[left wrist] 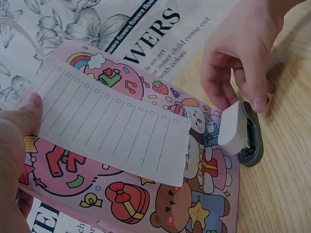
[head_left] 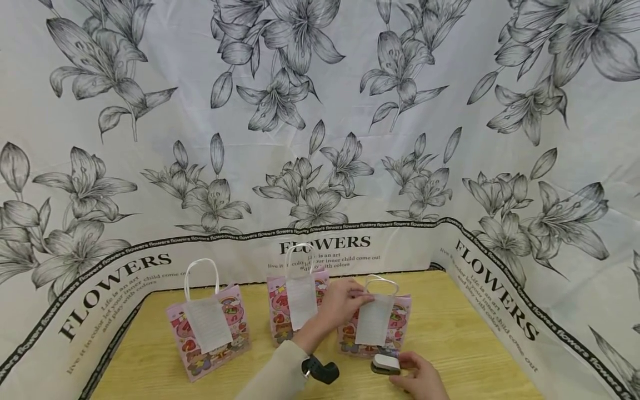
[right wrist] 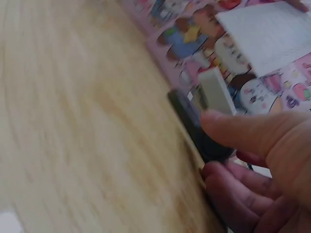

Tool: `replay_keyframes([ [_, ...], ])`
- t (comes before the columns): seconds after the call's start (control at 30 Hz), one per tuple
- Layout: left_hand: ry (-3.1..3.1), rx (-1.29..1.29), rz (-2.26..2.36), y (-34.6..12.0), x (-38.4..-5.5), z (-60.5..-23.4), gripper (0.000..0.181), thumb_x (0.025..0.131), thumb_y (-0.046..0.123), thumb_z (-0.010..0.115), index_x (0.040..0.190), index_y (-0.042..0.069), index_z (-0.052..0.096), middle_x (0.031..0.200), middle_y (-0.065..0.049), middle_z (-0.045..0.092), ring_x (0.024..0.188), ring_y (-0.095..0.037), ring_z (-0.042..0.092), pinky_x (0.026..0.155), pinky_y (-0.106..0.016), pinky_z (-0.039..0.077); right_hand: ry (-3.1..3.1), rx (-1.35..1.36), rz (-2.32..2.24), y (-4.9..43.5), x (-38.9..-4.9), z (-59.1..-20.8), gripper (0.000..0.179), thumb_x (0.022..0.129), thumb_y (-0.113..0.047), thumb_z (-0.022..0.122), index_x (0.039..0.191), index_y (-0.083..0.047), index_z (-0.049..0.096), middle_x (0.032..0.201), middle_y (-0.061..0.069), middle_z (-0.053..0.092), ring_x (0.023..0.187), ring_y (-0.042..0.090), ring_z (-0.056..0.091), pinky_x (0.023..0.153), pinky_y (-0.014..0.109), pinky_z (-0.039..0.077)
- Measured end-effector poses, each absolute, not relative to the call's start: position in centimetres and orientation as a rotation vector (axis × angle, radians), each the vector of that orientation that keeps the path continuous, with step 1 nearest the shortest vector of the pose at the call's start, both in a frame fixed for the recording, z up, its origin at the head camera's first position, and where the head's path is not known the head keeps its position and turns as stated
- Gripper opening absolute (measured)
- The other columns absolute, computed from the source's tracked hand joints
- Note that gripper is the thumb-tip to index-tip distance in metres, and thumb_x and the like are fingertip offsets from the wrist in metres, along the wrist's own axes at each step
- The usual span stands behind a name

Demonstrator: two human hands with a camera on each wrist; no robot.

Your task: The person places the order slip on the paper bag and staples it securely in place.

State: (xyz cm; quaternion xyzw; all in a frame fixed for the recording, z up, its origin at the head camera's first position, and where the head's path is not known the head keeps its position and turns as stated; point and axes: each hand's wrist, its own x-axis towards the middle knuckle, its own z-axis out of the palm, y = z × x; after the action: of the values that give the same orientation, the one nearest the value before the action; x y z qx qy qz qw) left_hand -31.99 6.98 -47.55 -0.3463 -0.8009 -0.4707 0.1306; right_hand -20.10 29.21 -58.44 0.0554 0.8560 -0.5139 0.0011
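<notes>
At the top of the right-hand pink cartoon gift bag (head_left: 398, 318), my left hand (head_left: 341, 303) pinches a white lined checklist sheet (left wrist: 114, 119) against the bag's front. The left thumb (left wrist: 30, 109) lies on the sheet's upper end, and the fingers go behind the bag. My right hand (head_left: 421, 378) holds a small white and dark grey stapler (head_left: 385, 364) by one end, thumb on one side and fingers on the other. In the left wrist view the stapler is right at the bag's bottom edge, beyond the sheet's lower end.
Two similar gift bags with white handles stand to the left, one at the far left (head_left: 236, 311) and one in the middle (head_left: 280, 311), each with a white sheet on its front. They stand on a wood-grain table (head_left: 460, 333). A floral cloth (head_left: 320, 183) surrounds the table's back and sides.
</notes>
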Motion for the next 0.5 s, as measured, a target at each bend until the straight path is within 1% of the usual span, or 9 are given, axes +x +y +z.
replay_keyframes([
  [0.13,-2.328,-0.994,-1.366,7.22,-32.26,-47.10,0.018,0.088,0.036,0.072,0.091,0.020,0.077,0.082,0.014,0.060,0.073,0.004,0.057,0.058,-0.015,0.047,2.850,0.236,-1.477,28.77,-20.73,-58.22,0.046,0.066,-0.016,0.090,0.100,-0.001,0.063,0.082,0.002,0.064,0.066,0.016,0.054,0.057,0.028,0.044],
  [0.2,-2.344,-0.982,-1.376,7.30,-32.29,-47.08,0.017,0.088,0.036,0.072,0.091,0.020,0.077,0.083,0.014,0.060,0.073,0.004,0.058,0.058,-0.016,0.047,2.862,0.235,-1.458,28.72,-20.78,-58.20,0.046,0.066,-0.016,0.090,0.099,-0.003,0.062,0.076,0.002,0.060,0.064,0.017,0.051,0.057,0.028,0.042],
  [0.33,-2.384,-0.966,-1.416,7.29,-32.03,-47.51,0.017,0.088,0.035,0.072,0.091,0.019,0.077,0.083,0.015,0.060,0.072,0.005,0.058,0.057,-0.016,0.048,2.829,0.164,-1.429,28.89,-20.36,-58.55,0.044,0.069,-0.017,0.089,0.099,-0.004,0.060,0.068,0.001,0.054,0.060,0.017,0.050,0.056,0.028,0.042],
  [0.5,-2.375,-0.977,-1.435,7.24,-31.64,-47.87,0.017,0.089,0.033,0.071,0.092,0.018,0.077,0.084,0.015,0.060,0.072,0.005,0.059,0.056,-0.017,0.048,2.861,0.006,-1.312,29.14,-20.00,-59.12,0.042,0.073,-0.025,0.086,0.100,-0.003,0.062,0.066,-0.003,0.053,0.057,0.014,0.050,0.053,0.026,0.041],
])
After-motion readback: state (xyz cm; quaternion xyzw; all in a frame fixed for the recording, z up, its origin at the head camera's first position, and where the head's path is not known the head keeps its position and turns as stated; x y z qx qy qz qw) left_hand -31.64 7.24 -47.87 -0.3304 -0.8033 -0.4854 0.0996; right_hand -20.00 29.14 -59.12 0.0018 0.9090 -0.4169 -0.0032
